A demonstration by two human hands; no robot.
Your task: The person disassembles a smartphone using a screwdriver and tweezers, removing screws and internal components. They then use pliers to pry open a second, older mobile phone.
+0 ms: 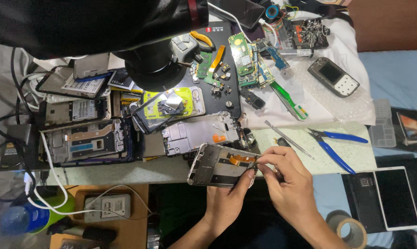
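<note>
Two hands point(264, 186) gripping phone frame point(222, 165), table edge point(139, 173) crowded

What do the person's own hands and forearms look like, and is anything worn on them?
The left hand and the right hand are both bare: no gloves, rings or wristbands show. The forearms are uncovered too, with no sleeves in view up to the picture's lower edge. Fingernails look short and unpainted. No marks or cables are on them.
</note>
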